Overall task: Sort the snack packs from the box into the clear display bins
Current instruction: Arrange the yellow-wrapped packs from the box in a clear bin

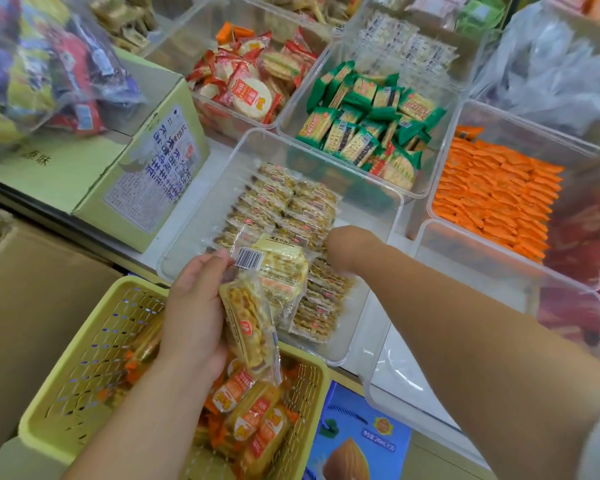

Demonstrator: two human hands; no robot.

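Shop shelf crowded with clear bins of wrapped biscuits: you are working at the nearest clear bin [371, 209], with a yellow basket [94, 358] at its near edge.

Your left hand [194, 306] grips a small bunch of snack packs [257, 306] over the bin's near-left corner, thumb on top and fingers curled beneath. Your right hand [352, 249] dips into the middle of the bin among the stacked rows [291, 209]. Its fingers are hidden, so you cannot tell whether they hold anything. The packs look light, in glossy, slippery film around brittle biscuit, so take each by its flat faces, not the crimped ends, and don't squeeze. The held bunch sits just beside your right hand, and more packs wait in the basket under your left wrist.
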